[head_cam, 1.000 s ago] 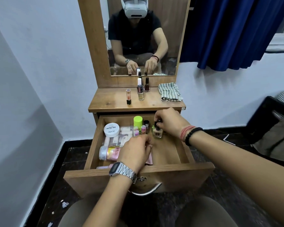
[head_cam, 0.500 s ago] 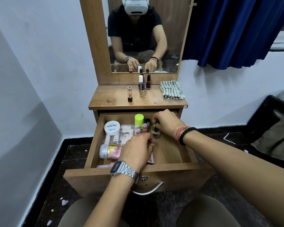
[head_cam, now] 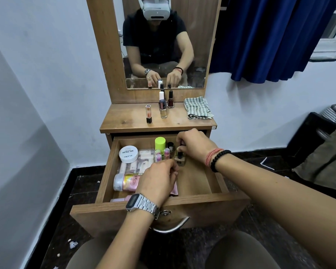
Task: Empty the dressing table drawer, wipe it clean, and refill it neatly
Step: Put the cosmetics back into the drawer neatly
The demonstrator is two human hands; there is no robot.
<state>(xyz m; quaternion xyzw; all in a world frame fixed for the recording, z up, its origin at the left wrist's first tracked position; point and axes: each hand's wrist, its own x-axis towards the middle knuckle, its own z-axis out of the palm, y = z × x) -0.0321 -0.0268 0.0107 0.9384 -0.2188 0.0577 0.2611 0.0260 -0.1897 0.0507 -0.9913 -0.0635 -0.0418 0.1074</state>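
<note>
The wooden drawer point(head_cam: 163, 202) stands pulled out below the dressing table top point(head_cam: 124, 121). Its left half holds a white nail-polish jar point(head_cam: 128, 153), a lime-capped bottle point(head_cam: 160, 143), small pink tubes point(head_cam: 166, 153) and a pink-and-silver tube point(head_cam: 124, 181). My left hand point(head_cam: 159, 179) hovers over these with fingers curled downward; what lies under it is hidden. My right hand point(head_cam: 192, 144) reaches to the drawer's back and pinches a small dark-capped item just behind a small amber bottle point(head_cam: 179, 161).
On the table top stand a clear lip tube point(head_cam: 148, 114), two nail-polish bottles point(head_cam: 163, 109) and a folded striped cloth point(head_cam: 197, 108). The drawer's right half shows bare wood point(head_cam: 196, 179). A blue curtain point(head_cam: 270, 35) hangs at right, and a mirror is above.
My right hand has left the amber bottle's cap and shifted slightly toward the drawer's back. The left hand has hardly moved.
</note>
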